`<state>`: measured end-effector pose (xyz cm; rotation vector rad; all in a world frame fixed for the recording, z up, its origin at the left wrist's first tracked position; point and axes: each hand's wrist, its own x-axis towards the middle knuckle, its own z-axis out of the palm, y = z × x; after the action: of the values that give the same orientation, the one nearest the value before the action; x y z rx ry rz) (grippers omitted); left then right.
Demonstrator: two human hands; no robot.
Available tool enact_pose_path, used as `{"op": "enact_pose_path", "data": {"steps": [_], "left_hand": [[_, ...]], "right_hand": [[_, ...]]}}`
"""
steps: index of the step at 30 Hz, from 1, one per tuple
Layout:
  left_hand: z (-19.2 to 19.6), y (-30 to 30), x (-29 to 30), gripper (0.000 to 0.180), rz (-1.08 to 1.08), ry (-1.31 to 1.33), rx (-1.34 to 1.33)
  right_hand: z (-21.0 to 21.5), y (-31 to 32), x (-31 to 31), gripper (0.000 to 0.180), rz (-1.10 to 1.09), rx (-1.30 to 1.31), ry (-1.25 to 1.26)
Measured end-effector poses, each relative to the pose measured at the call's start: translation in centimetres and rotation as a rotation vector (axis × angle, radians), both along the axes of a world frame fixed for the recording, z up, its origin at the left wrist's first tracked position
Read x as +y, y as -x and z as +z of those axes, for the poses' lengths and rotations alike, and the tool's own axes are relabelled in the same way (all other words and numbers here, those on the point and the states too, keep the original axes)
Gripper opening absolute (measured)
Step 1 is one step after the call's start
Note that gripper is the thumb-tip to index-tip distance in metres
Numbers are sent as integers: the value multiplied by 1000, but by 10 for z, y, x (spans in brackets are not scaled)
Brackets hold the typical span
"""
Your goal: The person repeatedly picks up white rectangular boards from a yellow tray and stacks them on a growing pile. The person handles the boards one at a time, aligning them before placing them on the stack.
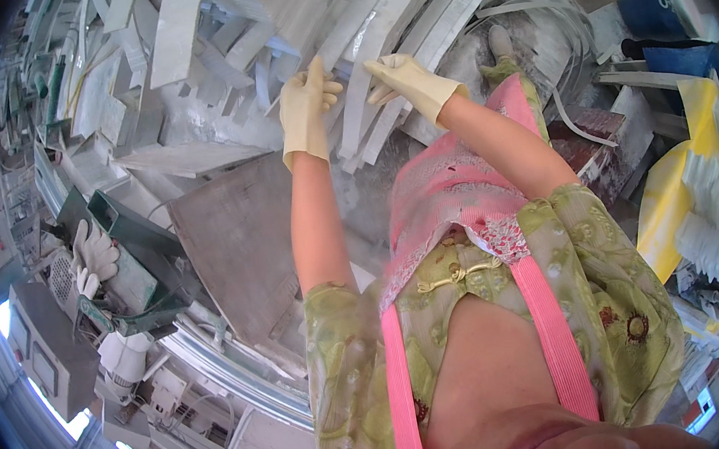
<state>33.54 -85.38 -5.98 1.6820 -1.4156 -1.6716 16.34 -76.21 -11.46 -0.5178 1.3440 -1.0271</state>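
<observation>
Both of my hands wear cream rubber gloves and reach out over a pile of long, pale grey-white strips. My left hand [309, 107] has one finger stretched forward and the others loosely bent and apart, with no strip visible in it. To its right, my right hand [411, 84] has its fingers bent round the edge of a long flat strip [358, 104], which slants from the upper right down between the hands. More long strips [443, 18] lie alongside it, partly under my right hand. Part of that grip is hidden behind the glove.
Stacked pale offcuts [175, 33] fill the upper left. A brown board [234, 238] lies left of my body. White work gloves [96, 257] rest on a green metal machine [133, 279]. Curled thin strips [570, 106], a blue barrel [648, 14] and yellow sheeting [669, 209] are at the right.
</observation>
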Motion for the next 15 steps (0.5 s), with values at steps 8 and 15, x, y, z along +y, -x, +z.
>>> {"op": "enact_pose_path", "data": {"steps": [8,15], "left_hand": [[-3,6,-22,32,191,90,140],[-22,-1,-20,35,88,217,-36]], "right_hand": [[3,8,-21,39,30,-58,-29],[18,13,-22,45,142,-145,48]]}}
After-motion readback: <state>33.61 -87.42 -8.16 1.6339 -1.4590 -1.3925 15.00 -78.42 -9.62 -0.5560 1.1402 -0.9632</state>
